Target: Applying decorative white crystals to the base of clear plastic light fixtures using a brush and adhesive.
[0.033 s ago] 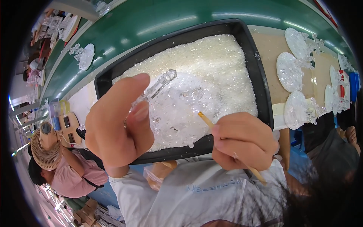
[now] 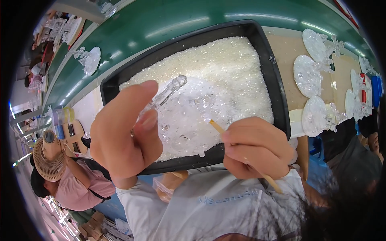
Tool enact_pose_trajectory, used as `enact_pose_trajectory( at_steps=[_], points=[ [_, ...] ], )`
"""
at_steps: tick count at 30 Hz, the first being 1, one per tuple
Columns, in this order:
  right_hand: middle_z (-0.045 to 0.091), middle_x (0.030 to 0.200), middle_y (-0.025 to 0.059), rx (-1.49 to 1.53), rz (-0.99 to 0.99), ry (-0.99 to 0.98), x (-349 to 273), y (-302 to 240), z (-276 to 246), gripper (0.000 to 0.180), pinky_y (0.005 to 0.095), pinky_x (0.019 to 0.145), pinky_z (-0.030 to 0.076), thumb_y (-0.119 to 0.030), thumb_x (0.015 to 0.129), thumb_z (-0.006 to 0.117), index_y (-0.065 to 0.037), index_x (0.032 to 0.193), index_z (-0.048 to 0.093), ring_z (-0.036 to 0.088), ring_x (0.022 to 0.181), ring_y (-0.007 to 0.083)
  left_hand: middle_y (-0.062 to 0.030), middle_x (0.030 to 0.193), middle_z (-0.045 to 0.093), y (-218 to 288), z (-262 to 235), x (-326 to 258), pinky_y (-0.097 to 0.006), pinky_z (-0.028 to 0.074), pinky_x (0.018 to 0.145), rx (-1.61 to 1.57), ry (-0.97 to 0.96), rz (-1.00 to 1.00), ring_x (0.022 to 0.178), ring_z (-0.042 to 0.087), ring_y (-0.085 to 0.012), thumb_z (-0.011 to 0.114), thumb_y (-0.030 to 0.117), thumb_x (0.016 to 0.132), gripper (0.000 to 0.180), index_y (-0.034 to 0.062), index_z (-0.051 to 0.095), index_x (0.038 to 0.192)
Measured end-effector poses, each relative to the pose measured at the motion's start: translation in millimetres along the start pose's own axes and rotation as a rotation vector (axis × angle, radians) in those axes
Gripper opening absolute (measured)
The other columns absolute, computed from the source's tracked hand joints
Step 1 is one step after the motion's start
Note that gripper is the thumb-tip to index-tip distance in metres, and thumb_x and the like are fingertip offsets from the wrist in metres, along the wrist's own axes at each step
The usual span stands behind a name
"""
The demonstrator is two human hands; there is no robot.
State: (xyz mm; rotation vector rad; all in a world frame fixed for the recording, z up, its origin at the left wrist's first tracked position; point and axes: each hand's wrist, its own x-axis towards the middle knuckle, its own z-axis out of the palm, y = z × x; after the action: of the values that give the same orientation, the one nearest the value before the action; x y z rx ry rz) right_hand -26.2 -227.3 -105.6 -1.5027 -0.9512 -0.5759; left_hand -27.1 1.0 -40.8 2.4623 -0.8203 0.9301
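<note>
Between the thumb and fingers of my left hand [image 2: 128, 124] is a clear, glassy piece [image 2: 173, 89] with a knobbed end pointing up and right. Below it, a round clear disc with bumps [image 2: 189, 136] lies over the tray; whether it joins the held piece I cannot tell. My right hand [image 2: 257, 148] pinches a thin yellowish stick [image 2: 217, 125]. Its darker tip points up and left over the disc, and its other end sticks out below the hand. My fingers partly hide both held things.
A black tray [image 2: 277, 80] of glittering white granules [image 2: 237, 56] sits on the green table [image 2: 181, 24]. To the right are several clear discs with branching pieces [image 2: 307, 76]; another disc [image 2: 92, 60] stands at far left. People sit on both sides, one near a fan [image 2: 50, 156].
My right hand and the stick have shifted very slightly left. The left hand stays nearly still, with the clear piece in it.
</note>
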Motion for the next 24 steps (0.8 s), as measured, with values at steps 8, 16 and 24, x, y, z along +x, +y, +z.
enact_pose_trajectory(
  at_steps=[8,16,24],
  points=[
    [0.067,0.087,0.0171,0.246,0.285,0.209,-1,-10,-22,0.027,0.0305,0.06,0.055,0.011,0.064,0.068,0.0,0.088,0.065,0.066,0.069,0.0238,-0.0158,0.086,0.069,-13,-13,5,-0.029,0.052,0.063,0.001,-0.073,-0.047,0.065,0.063,-0.0249,0.049,-0.01,0.079,0.023,-0.0072,0.064,0.096],
    [0.063,0.089,0.0172,0.203,0.388,0.078,4,-8,-21,0.022,0.0285,0.058,0.054,0.012,0.065,0.061,-0.001,0.083,0.064,0.063,0.067,0.0192,-0.0241,0.082,0.062,-30,-19,16,-0.033,0.036,0.044,-0.477,-0.247,0.214,0.052,0.043,-0.023,0.045,-0.017,0.069,0.044,-0.0025,0.048,0.11],
    [0.064,0.087,0.0164,0.266,0.383,0.193,-1,-7,-20,0.026,0.0275,0.057,0.053,0.014,0.061,0.063,-0.001,0.083,0.063,0.064,0.065,0.02,-0.0233,0.083,0.062,-34,-14,12,-0.034,0.036,0.044,-0.486,-0.219,0.267,0.052,0.044,-0.0255,0.05,-0.017,0.069,0.061,0.0021,0.044,0.126]
  ],
)
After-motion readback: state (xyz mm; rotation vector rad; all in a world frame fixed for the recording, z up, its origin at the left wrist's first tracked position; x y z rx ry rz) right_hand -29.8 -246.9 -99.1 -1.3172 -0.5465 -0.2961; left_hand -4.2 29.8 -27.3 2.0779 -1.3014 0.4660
